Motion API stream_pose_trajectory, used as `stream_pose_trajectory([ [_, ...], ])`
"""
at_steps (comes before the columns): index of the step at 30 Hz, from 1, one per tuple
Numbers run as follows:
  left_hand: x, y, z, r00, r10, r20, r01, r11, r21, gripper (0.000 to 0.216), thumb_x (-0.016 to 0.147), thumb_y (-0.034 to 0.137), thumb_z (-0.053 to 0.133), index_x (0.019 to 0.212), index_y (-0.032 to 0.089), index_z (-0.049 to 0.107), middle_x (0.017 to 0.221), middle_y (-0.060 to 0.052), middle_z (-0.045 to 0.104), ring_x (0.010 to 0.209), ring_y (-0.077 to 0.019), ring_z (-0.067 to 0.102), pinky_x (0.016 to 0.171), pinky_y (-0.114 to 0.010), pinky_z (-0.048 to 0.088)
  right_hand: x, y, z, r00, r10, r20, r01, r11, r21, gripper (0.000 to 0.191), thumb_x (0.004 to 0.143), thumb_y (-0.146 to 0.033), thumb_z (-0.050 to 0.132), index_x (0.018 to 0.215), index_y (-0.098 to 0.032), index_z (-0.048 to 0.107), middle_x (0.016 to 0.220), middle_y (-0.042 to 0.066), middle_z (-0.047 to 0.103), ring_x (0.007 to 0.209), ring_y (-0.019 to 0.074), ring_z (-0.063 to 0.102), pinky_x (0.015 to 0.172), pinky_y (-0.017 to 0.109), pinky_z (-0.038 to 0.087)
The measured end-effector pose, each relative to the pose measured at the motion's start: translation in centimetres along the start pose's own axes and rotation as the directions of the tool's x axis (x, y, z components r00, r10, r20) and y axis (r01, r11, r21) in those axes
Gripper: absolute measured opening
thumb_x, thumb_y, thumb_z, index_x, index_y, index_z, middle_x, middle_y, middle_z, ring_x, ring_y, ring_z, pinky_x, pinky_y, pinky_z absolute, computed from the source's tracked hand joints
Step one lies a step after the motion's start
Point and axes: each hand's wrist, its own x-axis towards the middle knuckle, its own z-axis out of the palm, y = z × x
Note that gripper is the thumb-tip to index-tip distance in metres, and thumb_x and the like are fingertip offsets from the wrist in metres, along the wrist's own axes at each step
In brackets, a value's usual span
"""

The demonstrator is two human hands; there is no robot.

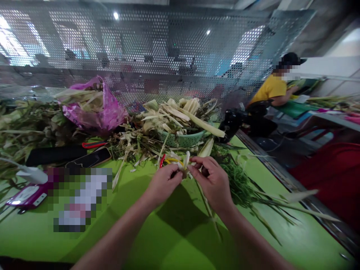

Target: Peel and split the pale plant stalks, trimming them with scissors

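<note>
Over the green table [126,232], my left hand [165,183] and my right hand [212,180] meet with fingertips close together. Both pinch a small pale husk strip [186,161], which sticks up between them. Its lower part is hidden by my fingers. Just behind my left hand lies a small object with a red part [162,160] and a yellow part, too small to name. A broad pale husk leaf [206,148] lies beyond my right hand. Close on its right is a heap of fine green stems [237,180].
Dried husks fill a green basket [182,139] at the back. A pink plastic bag [112,108], a phone [92,158], a red-edged tool [94,144] and a purple power strip [29,195] are on the left. A perforated metal screen [157,48] stands behind. A person in yellow [271,90] sits right.
</note>
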Motion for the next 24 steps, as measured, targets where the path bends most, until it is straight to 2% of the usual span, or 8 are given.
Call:
stream_pose_trajectory([
  [4,-0.05,-0.21,0.05,0.999,-0.004,0.034,0.0,0.994,0.114,0.016,0.081,0.023,0.044,0.068,0.017,0.051,0.067,0.001,0.049,0.064,-0.0122,0.042,0.058,-0.023,0.031,0.28,-0.32,-0.34,0.998,-0.06,0.021,0.059,0.997,0.041,0.012,0.082,-0.026,0.063,0.091,-0.02,0.068,0.089,0.005,0.059,0.066,0.0139,0.052,0.057,0.027,0.042],
  [7,-0.02,-0.32,0.0,0.997,-0.036,0.065,0.028,0.993,0.115,0.015,0.081,0.024,0.044,0.075,0.017,0.056,0.069,0.0,0.054,0.063,-0.0126,0.045,0.058,-0.023,0.031,0.36,-0.76,-0.53,0.991,-0.069,0.115,0.049,0.985,0.166,0.008,0.082,-0.025,0.063,0.087,-0.021,0.068,0.087,0.005,0.063,0.072,0.0161,0.056,0.063,0.028,0.045],
  [10,0.0,-0.4,-0.26,0.997,-0.039,0.07,0.029,0.991,0.133,0.014,0.079,0.023,0.046,0.072,0.016,0.056,0.066,0.001,0.053,0.062,-0.0125,0.044,0.057,-0.024,0.031,0.44,-0.93,-0.7,0.974,-0.091,0.209,0.038,0.968,0.246,0.008,0.082,-0.023,0.062,0.086,-0.021,0.069,0.085,0.005,0.067,0.078,0.018,0.061,0.07,0.031,0.048],
  [16,-0.16,-0.22,-0.79,0.999,0.018,0.051,-0.03,0.973,0.227,0.013,0.079,0.022,0.048,0.068,0.017,0.054,0.065,0.001,0.051,0.062,-0.0123,0.042,0.056,-0.024,0.028,0.51,-0.21,-0.66,0.944,-0.169,0.282,0.13,0.98,0.151,0.014,0.083,-0.024,0.061,0.09,-0.025,0.073,0.086,0.005,0.069,0.082,0.0189,0.063,0.075,0.033,0.05],
  [20,-0.22,-0.04,-0.83,0.998,0.042,0.036,-0.05,0.956,0.289,0.013,0.077,0.02,0.048,0.064,0.018,0.049,0.063,0.001,0.048,0.06,-0.012,0.04,0.056,-0.024,0.024,0.36,-0.02,-0.48,0.961,-0.11,0.253,0.082,0.989,0.12,0.01,0.082,-0.023,0.063,0.088,-0.023,0.07,0.082,0.003,0.068,0.075,0.0176,0.063,0.071,0.031,0.051],
  [24,-0.26,0.1,-0.94,0.997,0.074,0.03,-0.08,0.945,0.318,0.016,0.076,0.018,0.049,0.06,0.018,0.045,0.06,0.002,0.044,0.059,-0.0116,0.038,0.055,-0.025,0.022,0.34,-0.39,-0.44,0.957,-0.151,0.246,0.139,0.988,0.068,0.008,0.081,-0.02,0.062,0.081,-0.022,0.069,0.08,0.004,0.067,0.075,0.0184,0.062,0.07,0.031,0.05],
])
